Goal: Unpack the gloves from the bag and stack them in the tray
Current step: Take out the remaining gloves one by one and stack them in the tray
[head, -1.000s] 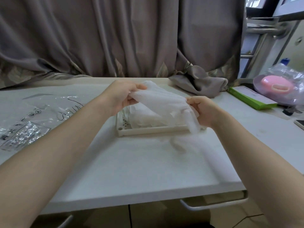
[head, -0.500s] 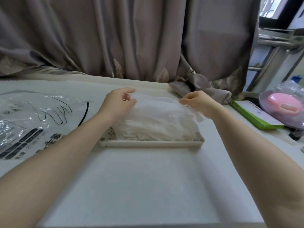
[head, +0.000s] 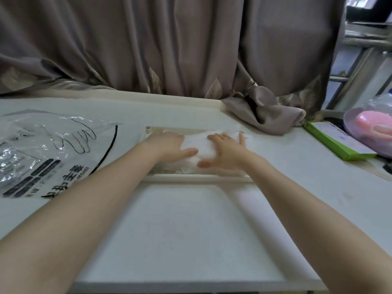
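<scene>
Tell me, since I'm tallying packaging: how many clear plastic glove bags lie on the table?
1: the clear plastic bag printed with a hand outline lies flat at the white table's left side. More could lie beyond the left edge of view.

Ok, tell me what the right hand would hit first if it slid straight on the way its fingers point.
The right hand lies flat on the gloves, fingers pointing away from the person. Going straight on, it would probably meet the tray's far rim first, then the curtain beyond; depth is hard to judge.
</scene>
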